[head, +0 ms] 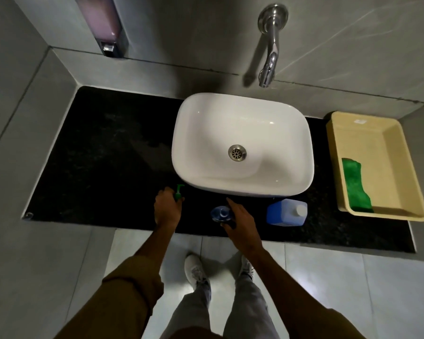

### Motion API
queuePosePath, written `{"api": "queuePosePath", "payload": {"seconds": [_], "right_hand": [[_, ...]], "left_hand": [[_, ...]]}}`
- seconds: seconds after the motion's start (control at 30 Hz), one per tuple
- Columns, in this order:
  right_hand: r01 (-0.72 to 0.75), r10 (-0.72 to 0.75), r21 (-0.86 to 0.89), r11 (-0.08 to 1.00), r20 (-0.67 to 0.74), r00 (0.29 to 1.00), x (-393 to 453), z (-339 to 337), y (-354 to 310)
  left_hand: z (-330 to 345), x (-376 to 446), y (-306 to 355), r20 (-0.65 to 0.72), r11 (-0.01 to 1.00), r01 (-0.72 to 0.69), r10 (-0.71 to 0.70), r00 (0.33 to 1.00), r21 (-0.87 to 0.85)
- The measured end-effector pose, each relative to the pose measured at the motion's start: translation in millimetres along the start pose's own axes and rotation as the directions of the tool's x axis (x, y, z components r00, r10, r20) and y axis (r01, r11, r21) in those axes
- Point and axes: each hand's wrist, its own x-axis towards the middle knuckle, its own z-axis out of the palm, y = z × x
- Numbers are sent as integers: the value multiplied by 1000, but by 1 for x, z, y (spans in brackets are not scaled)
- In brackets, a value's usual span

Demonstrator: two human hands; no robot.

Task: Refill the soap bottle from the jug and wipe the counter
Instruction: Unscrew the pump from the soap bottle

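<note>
Fingers of the left hand were curled around a green pump head, whose nozzle stuck out just beyond the fingertips, toward the white basin. Fingers of the right hand lay around the side of the soap bottle, the forefinger stretched straight ahead past the bottle toward the basin; how tightly the other fingers closed could not be told. That bottle stood upright on the black counter, its open neck showing just to the left of the right-hand fingers, between the two hands. A blue jug with a white cap stood on the counter a little to the right of the right-hand fingers, apart from them. Farther right again, well away from both hands, a beige tray held a green cloth. A wall tap hung over the basin, far beyond the fingertips.
</note>
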Motion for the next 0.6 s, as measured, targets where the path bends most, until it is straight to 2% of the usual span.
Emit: {"api": "queuePosePath", "payload": {"seconds": [0.17, 0.27, 0.33, 0.4, 0.5, 0.6], "right_hand": [[-43, 43, -3, 999, 19, 999, -7, -3, 2], [-15, 15, 30, 999, 8, 1000, -30, -12, 11], [-35, 34, 46, 998, 28, 999, -56, -20, 30], [-90, 89, 27, 996, 22, 996, -85, -36, 57], [-239, 247, 81, 968, -123, 961, -114, -70, 94], [-255, 274, 107, 961, -244, 930, -100, -113, 104]], "left_hand": [[2, -7, -1, -26, 999, 15, -15, 1000, -36], [-7, -24, -3, -81, 980, 72, -88, 993, -183], [-13, -44, -8, -146, 963, 37, -78, 986, -266], [-16, -70, -7, -221, 946, -44, -30, 975, -322], [-13, -109, 22, -312, 913, -192, 77, 947, -359], [6, -139, 83, -225, 836, -392, 327, 918, -383]]}}
